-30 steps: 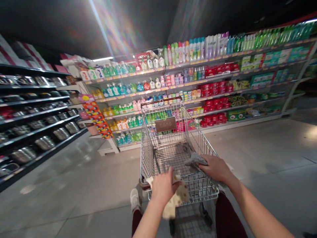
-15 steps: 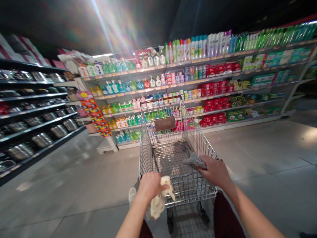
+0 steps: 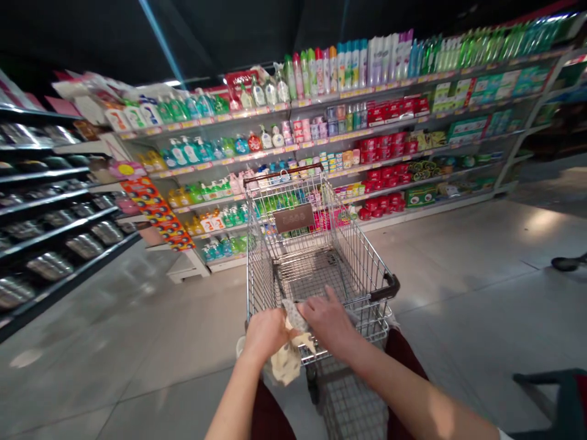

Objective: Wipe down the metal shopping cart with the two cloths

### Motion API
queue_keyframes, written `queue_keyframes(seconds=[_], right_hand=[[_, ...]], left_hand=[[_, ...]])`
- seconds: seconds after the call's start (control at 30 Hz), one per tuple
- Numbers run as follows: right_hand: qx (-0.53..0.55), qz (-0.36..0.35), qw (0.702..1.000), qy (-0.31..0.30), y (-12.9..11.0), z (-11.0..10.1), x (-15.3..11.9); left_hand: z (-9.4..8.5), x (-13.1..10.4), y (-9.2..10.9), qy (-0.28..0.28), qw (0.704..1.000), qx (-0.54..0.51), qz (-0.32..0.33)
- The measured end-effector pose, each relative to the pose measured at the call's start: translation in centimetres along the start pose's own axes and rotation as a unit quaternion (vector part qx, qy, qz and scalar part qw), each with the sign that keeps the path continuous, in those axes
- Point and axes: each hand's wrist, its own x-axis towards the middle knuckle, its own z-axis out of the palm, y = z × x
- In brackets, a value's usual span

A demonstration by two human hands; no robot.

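The left hand is curled closed around a spotted cream cloth, which droops outside the shopping cart's near edge, towards its left corner. The right hand bunches a grey cloth just beside it. Wiping should go best with both cloths pressed flat, loose ends tucked in. At the cart's far edge, the brown plate bears about 4 pale characters, unreadable; the shelf labels are illegible.

Spotted cream cloth, grey cloth
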Motion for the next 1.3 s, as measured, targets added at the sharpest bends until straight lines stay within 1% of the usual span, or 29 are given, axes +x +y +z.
queue_keyframes(seconds=[0.07, 0.17, 0.27, 0.33, 0.37, 0.43, 0.5, 0.6, 0.63, 0.7, 0.77, 0.83, 0.93, 1.03, 1.1, 1.17, 1.23, 1.3], right_hand=[[-0.025, -0.005, 0.999, 0.031, 2.5, -0.6, -1.5], [-0.045, -0.006, 0.997, 0.064, 7.3, -2.1, -4.3], [-0.058, -0.033, 0.996, 0.06, 11.4, -3.7, -6.1], [-0.056, -0.044, 0.997, 0.04, 12.7, -4.2, -6.4], [-0.053, -0.044, 0.997, 0.03, 12.8, -4.3, -6.2], [-0.05, -0.035, 0.998, 0.015, 12.0, -4.0, -5.5], [-0.055, -0.026, 0.998, 0.003, 9.9, -3.3, -4.3], [-0.064, -0.04, 0.997, -0.011, 5.8, -2.0, -2.1], [-0.066, -0.044, 0.997, -0.009, 4.5, -1.5, -1.5], [-0.07, -0.028, 0.997, 0.009, 2.4, -0.4, -0.5], [-0.074, 0.001, 0.996, 0.048, 1.2, 0.6, -0.3], [-0.072, 0.009, 0.992, 0.106, 0.9, 1.7, -0.8], [-0.06, -0.018, 0.975, 0.215, 1.6, 3.2, -2.5], [-0.061, -0.044, 0.955, 0.286, 2.7, 4.8, -4.3], [-0.068, -0.06, 0.947, 0.31, 3.4, 6.0, -5.4], [-0.071, -0.072, 0.942, 0.319, 4.1, 7.1, -6.4], [-0.066, -0.08, 0.948, 0.302, 4.8, 8.3, -7.5], [-0.062, -0.075, 0.958, 0.27, 5.4, 9.6, -8.8]], left_hand=[[-0.2, 0.0, 0.1, -0.013, 1.0, -0.014, 0.003], [-0.6, -0.1, 0.3, -0.025, 0.999, -0.027, 0.019], [-0.7, -0.1, 0.4, -0.034, 0.999, -0.024, 0.021], [-0.7, 0.0, 0.3, -0.039, 0.999, -0.024, 0.025], [-0.7, 0.1, 0.3, -0.041, 0.999, -0.024, 0.028], [-0.7, 0.3, 0.5, -0.042, 0.998, -0.021, 0.032], [-0.9, 0.6, 0.9, -0.046, 0.998, -0.017, 0.037], [-1.1, 1.1, 2.0, -0.041, 0.998, -0.005, 0.051], [-1.1, 1.2, 2.5, -0.036, 0.998, 0.0, 0.055], [-1.2, 1.4, 3.3, -0.026, 0.998, 0.007, 0.063], [-1.2, 1.5, 3.8, -0.019, 0.998, 0.005, 0.064], [-1.2, 1.6, 3.8, -0.017, 0.998, 0.0, 0.061], [-1.1, 1.6, 3.4, -0.027, 0.998, 0.0, 0.061], [-1.0, 1.6, 3.1, -0.027, 0.997, -0.004, 0.077], [-1.0, 1.6, 3.0, -0.023, 0.996, -0.006, 0.092], [-1.0, 1.6, 2.9, -0.027, 0.995, -0.006, 0.097], [-1.2, 1.5, 3.0, -0.038, 0.995, -0.01, 0.089], [-1.4, 1.4, 3.1, -0.044, 0.996, -0.021, 0.075]])
